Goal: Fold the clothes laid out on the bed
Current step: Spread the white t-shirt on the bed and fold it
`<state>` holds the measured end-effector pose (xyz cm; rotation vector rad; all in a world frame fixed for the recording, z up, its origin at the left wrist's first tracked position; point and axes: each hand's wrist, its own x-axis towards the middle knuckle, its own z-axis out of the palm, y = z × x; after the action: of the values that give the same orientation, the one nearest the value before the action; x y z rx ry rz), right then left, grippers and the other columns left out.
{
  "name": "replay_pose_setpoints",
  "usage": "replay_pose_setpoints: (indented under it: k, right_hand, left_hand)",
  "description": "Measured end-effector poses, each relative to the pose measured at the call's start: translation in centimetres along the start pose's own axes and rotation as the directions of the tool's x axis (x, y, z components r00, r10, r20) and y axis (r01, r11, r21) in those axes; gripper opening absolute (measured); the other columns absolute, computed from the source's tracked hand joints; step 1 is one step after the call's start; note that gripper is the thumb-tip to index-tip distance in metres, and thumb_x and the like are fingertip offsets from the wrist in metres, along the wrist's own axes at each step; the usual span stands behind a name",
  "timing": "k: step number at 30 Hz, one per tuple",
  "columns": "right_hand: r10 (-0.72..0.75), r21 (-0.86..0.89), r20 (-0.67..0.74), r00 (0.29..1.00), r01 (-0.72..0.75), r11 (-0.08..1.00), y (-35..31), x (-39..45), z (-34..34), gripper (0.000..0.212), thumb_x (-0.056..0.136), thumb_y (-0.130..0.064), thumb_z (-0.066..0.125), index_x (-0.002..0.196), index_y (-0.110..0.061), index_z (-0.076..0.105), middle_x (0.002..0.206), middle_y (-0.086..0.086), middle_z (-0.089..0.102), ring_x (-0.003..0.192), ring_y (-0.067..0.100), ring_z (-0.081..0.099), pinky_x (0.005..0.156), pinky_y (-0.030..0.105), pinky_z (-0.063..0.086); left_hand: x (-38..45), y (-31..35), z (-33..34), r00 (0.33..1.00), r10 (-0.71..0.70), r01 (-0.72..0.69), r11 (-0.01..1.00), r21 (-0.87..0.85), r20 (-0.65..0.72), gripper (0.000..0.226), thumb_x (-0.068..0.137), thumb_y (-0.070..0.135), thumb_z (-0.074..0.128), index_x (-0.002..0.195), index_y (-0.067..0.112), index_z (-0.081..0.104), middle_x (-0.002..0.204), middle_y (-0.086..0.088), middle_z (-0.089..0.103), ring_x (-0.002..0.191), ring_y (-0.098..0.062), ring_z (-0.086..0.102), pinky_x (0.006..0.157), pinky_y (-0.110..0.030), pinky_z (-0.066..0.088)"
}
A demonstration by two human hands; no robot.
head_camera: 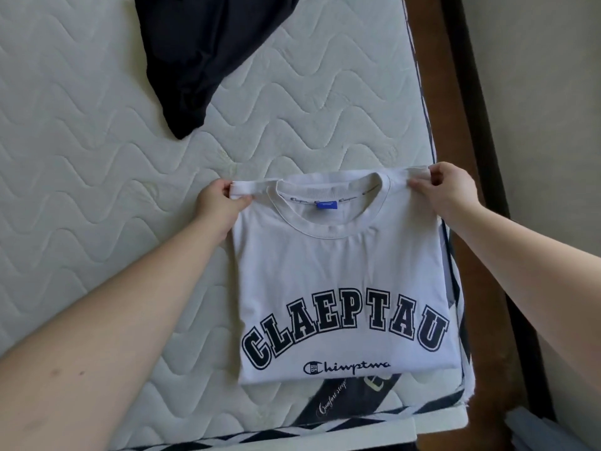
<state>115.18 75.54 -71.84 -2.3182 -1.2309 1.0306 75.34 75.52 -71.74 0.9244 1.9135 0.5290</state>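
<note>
So we're looking down at the white t-shirt (338, 281), which is our anchor here. It's already folded into a neat rectangle, front side up, with big dark block letters arched across the chest and a small script logo under them. It lies on the quilted mattress (81, 177) close to its right edge, and the shirt's near edge sits just above a dark label patch (344, 398) printed on the mattress corner.

Nearest to us, both bare forearms reach in from either side of the shirt. At the shirt's far end, our left hand (216, 203) pinches the left shoulder corner, thumb on top and fingers curled under the fabric. Our right hand (447, 187) does the same at the right shoulder corner, fingers curled round the folded edge. Between the two hands you can see the ribbed collar and a little blue neck tag (327, 207).

To the right of the shirt, past the mattress edge, runs the brown wooden bed frame (455, 125).

Farther away, well apart from the shirt and beyond its collar end, a dark navy garment (201, 53) lies crumpled on the mattress, not folded yet.
</note>
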Motion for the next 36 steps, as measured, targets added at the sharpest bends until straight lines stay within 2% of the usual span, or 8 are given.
replay_pose_setpoints:
  k: [7, 11, 14, 22, 26, 30, 32, 36]
  right_hand:
    - [0.001, -0.020, 0.013, 1.000, 0.000, 1.000, -0.4, -0.3, 0.1, 0.030, 0.083, -0.042, 0.073, 0.098, -0.025, 0.053, 0.081, -0.016, 0.053, 0.075, 0.008, 0.053, 0.059, 0.017, 0.035]
    - [0.042, -0.029, 0.063, 0.997, -0.040, 0.999, -0.1, -2.9, -0.5, 0.059, 0.083, -0.053, 0.070, 0.129, -0.024, 0.048, 0.099, -0.006, 0.056, 0.085, 0.016, 0.057, 0.068, 0.031, 0.047]
    - [0.045, -0.150, 0.080, 0.996, -0.033, 0.988, 2.3, -6.5, -1.0, 0.064, 0.086, -0.052, 0.066, 0.136, -0.019, 0.044, 0.100, -0.002, 0.054, 0.086, 0.020, 0.056, 0.067, 0.032, 0.044]
    - [0.146, -0.175, 0.127, 0.981, -0.122, 0.977, 8.1, -15.6, -1.2, 0.041, 0.085, -0.058, 0.062, 0.098, -0.021, 0.054, 0.086, -0.005, 0.060, 0.071, 0.013, 0.058, 0.052, 0.027, 0.041]
    - [0.172, -0.261, 0.193, 0.966, -0.118, 0.958, 10.4, -18.3, -0.9, 0.052, 0.087, -0.061, 0.056, 0.075, -0.012, 0.045, 0.071, 0.005, 0.056, 0.059, 0.021, 0.051, 0.053, 0.032, 0.038]
    - [0.223, -0.277, 0.269, 0.937, -0.147, 0.950, 11.7, -20.3, -0.8, 0.052, 0.088, -0.059, 0.057, 0.073, -0.011, 0.050, 0.068, 0.004, 0.059, 0.060, 0.021, 0.056, 0.052, 0.032, 0.041]
    - [0.239, -0.260, 0.269, 0.933, -0.169, 0.951, 12.2, -21.2, -0.9, 0.049, 0.090, -0.053, 0.060, 0.067, -0.012, 0.043, 0.060, 0.004, 0.050, 0.053, 0.019, 0.045, 0.049, 0.030, 0.033]
    - [0.219, -0.162, 0.249, 0.943, -0.182, 0.970, 13.3, -23.1, -1.7, 0.046, 0.094, -0.043, 0.060, 0.078, 0.000, 0.054, 0.068, 0.017, 0.057, 0.056, 0.027, 0.051, 0.054, 0.033, 0.037]
  left_hand:
    - [-1.7, -0.7, 0.0, 0.995, -0.041, 0.048, 0.996, 0.073, -0.093, 0.043, 0.078, 0.027, 0.082, 0.109, 0.009, 0.058, 0.107, -0.006, 0.068, 0.091, -0.019, 0.064, 0.082, -0.029, 0.051]
    - [-4.4, -2.4, -1.0, 0.985, -0.143, 0.127, 0.980, 0.154, 0.098, 0.029, 0.080, 0.035, 0.079, 0.094, 0.014, 0.064, 0.098, -0.007, 0.070, 0.082, -0.019, 0.066, 0.076, -0.033, 0.055]
    - [-6.5, -3.9, -1.5, 0.960, -0.193, 0.160, 0.973, 0.165, 0.203, 0.040, 0.082, 0.035, 0.077, 0.108, 0.008, 0.063, 0.106, -0.008, 0.069, 0.090, -0.021, 0.066, 0.083, -0.032, 0.053]
    - [-11.0, -6.9, 0.0, 0.992, -0.121, 0.113, 0.979, 0.172, 0.037, 0.040, 0.091, 0.040, 0.064, 0.106, 0.003, 0.065, 0.109, -0.010, 0.070, 0.098, -0.026, 0.065, 0.083, -0.033, 0.051]
    - [-13.8, -8.7, 0.3, 0.986, -0.159, 0.154, 0.982, 0.113, 0.038, 0.035, 0.086, 0.038, 0.072, 0.102, 0.008, 0.064, 0.105, -0.008, 0.070, 0.092, -0.026, 0.066, 0.074, -0.036, 0.055]
    - [-17.7, -12.1, 0.1, 0.983, -0.171, 0.156, 0.970, 0.186, 0.064, 0.027, 0.089, 0.035, 0.069, 0.095, 0.010, 0.063, 0.099, -0.009, 0.070, 0.089, -0.026, 0.066, 0.080, -0.037, 0.052]
    - [-19.8, -13.7, -0.1, 0.975, -0.209, 0.192, 0.962, 0.192, 0.072, 0.033, 0.094, 0.035, 0.062, 0.099, 0.002, 0.064, 0.099, -0.013, 0.069, 0.090, -0.027, 0.064, 0.082, -0.038, 0.050]
    - [-23.6, -15.6, 0.6, 0.969, -0.244, 0.234, 0.956, 0.176, 0.035, 0.038, 0.101, 0.036, 0.048, 0.083, 0.002, 0.052, 0.091, -0.022, 0.062, 0.082, -0.030, 0.055, 0.068, -0.036, 0.039]
